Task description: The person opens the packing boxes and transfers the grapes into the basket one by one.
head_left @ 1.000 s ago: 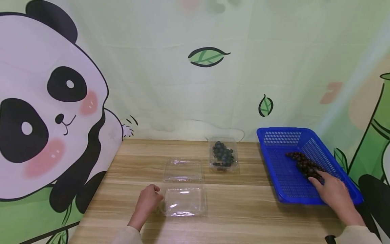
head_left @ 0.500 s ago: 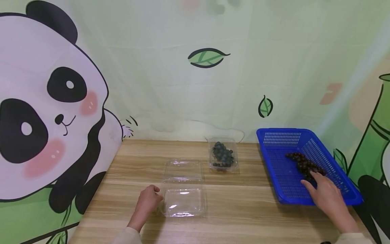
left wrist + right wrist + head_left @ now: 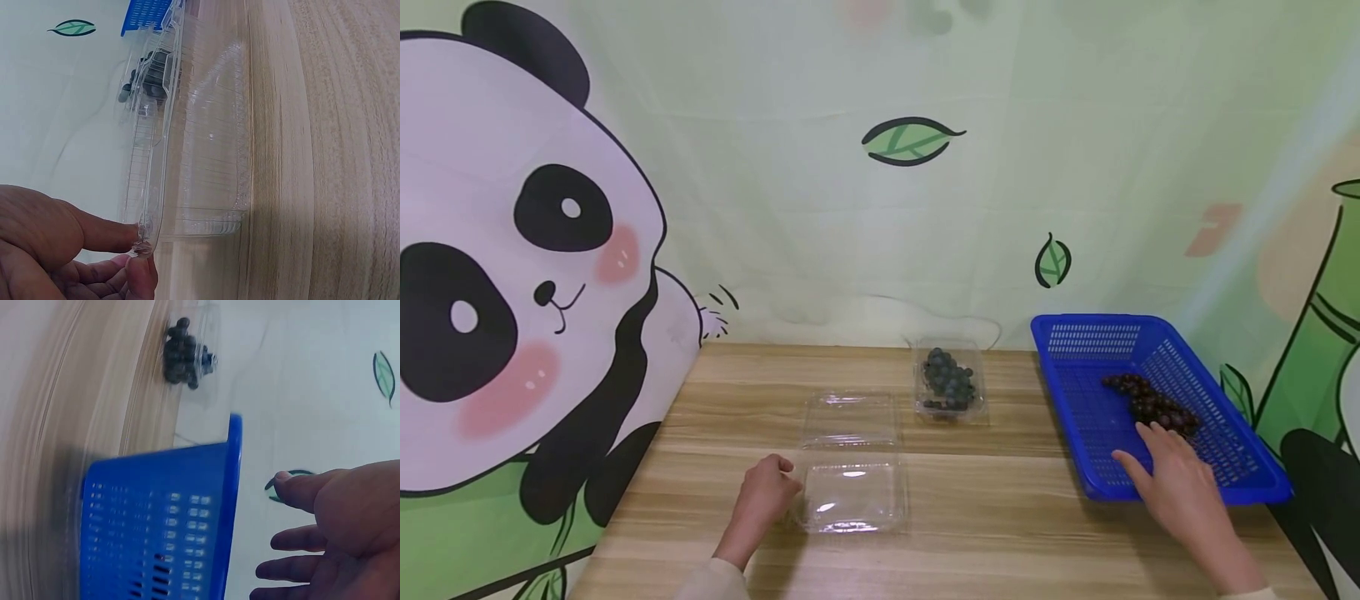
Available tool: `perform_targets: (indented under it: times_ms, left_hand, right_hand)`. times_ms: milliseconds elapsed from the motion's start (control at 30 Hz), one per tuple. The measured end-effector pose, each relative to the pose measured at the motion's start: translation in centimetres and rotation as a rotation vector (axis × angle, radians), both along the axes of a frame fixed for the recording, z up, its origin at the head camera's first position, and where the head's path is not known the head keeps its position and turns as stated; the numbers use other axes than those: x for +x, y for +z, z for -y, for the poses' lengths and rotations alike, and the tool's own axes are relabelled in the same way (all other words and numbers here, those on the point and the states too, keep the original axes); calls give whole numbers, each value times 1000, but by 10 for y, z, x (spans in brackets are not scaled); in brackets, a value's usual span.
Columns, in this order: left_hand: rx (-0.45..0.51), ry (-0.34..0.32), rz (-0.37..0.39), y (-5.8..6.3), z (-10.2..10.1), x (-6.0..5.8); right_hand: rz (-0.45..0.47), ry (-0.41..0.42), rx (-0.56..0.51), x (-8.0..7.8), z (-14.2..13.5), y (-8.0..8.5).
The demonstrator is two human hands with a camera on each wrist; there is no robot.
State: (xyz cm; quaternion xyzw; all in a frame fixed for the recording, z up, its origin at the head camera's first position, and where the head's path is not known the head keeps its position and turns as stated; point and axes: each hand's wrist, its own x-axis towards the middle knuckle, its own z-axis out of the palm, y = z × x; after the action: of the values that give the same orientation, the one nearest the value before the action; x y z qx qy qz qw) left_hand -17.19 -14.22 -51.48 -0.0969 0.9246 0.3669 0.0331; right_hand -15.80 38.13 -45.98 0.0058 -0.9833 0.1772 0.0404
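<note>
On the table lies an opened clear plastic clamshell box [image 3: 853,492], its lid folded back behind its base. My left hand [image 3: 766,492] pinches the rim at its left side between thumb and fingers, as the left wrist view shows. Over the near edge of a blue plastic basket [image 3: 1093,450] hovers my right hand [image 3: 1183,487], fingers spread and straight, holding nothing. A bunch of dark red grapes [image 3: 1153,404] lies inside the basket, just beyond my right fingertips. In the right wrist view the basket's wall hides those grapes almost wholly.
Behind and right of the opened box stands another clear box [image 3: 977,408] with a bunch of dark blue grapes [image 3: 950,379] in it. A printed cloth backdrop [image 3: 820,217] rises along the back edge of the wooden table [image 3: 1000,500].
My right hand has let go of the red grapes, which stay in the basket, and has drawn back to the left and toward me. The left hand keeps its place.
</note>
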Motion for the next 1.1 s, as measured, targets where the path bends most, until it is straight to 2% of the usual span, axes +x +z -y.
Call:
perform_targets:
  times_ms: [600,867,1100]
  left_hand:
    - [2,-15,-24,-1,2,1]
    - [4,-13,-18,-1,2,0]
    - [4,-10,-11,-1,1,0]
  right_hand:
    - [-70,78,6,10,31,-3]
    - [-235,119,8,15,42,-13]
    - [-251,113,-2,18,49,-16]
